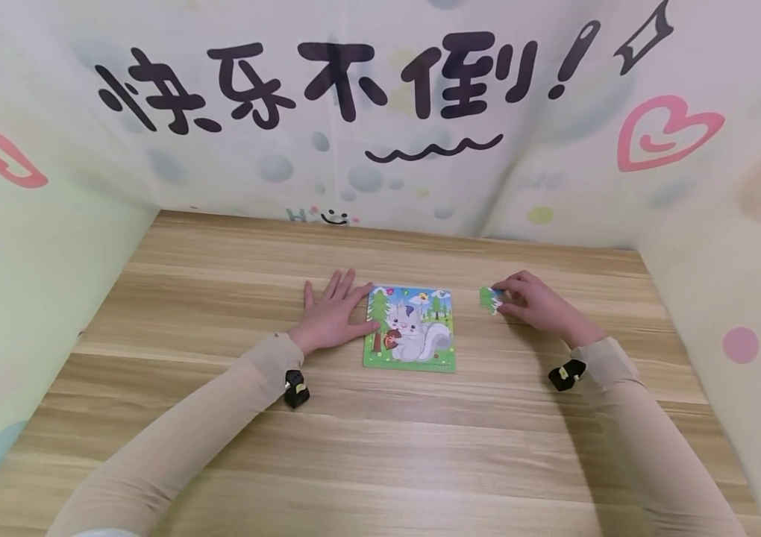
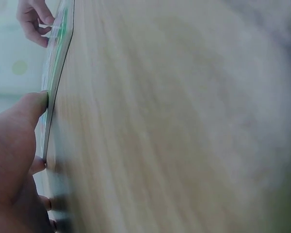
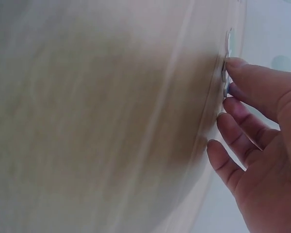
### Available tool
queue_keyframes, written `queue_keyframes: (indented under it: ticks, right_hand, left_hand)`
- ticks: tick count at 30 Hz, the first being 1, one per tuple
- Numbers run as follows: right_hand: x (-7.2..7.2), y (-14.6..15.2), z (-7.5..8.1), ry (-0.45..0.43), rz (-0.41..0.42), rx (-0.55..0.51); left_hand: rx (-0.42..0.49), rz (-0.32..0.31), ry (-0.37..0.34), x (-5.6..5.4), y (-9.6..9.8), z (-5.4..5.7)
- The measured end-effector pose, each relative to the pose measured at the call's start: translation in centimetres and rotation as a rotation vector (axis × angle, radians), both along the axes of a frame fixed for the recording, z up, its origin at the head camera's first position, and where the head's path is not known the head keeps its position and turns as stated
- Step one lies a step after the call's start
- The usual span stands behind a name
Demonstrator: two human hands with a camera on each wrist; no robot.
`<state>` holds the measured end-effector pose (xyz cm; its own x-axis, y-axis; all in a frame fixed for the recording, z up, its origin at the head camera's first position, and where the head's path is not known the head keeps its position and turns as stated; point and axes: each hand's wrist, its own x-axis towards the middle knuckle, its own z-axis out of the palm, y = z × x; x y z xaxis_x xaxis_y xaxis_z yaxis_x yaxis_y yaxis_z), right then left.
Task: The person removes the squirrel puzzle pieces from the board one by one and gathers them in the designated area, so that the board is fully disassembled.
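Note:
A square jigsaw puzzle [image 1: 414, 339] with a grey squirrel, trees and a blue sky lies flat on the wooden table. My left hand [image 1: 331, 317] rests at its left side, fingers spread, with the thumb and a fingertip touching that edge. In the left wrist view, the thumb [image 2: 39, 101] lies over the board's rim. Right of the board, my right hand [image 1: 533, 300] pinches a small green and blue puzzle piece [image 1: 488, 298] between thumb and index finger. The piece [image 3: 228, 41] is seen nearly edge-on in the right wrist view, low over or on the tabletop.
The wooden table [image 1: 354, 455] is bounded by a printed cloth backdrop [image 1: 273, 171] behind and cloth walls at both sides. A black wrist camera [image 1: 296, 389] sits on the left wrist, another black wrist camera [image 1: 566, 374] on the right.

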<state>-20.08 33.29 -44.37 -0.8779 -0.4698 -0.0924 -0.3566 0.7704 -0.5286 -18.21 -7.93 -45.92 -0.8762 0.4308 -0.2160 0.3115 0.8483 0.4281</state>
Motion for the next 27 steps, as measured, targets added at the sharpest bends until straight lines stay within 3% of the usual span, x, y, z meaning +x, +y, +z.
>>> queue_keyframes:
  ticks: [9,19,27]
  right_hand:
    - [0.0,-1.2,0.8,-0.039,-0.041,-0.04]
    - [0.6,-6.3,1.5,0.018,0.021,-0.023]
    - [0.8,-11.2,1.4,0.016,0.127,-0.004]
  left_hand:
    - [0.001,-0.004,-0.007,0.0,-0.1,0.2]
    - [-0.003,-0.014,0.001,0.2,0.0,0.0]
    - [-0.006,-0.003,0.008,0.3,-0.1,0.0]
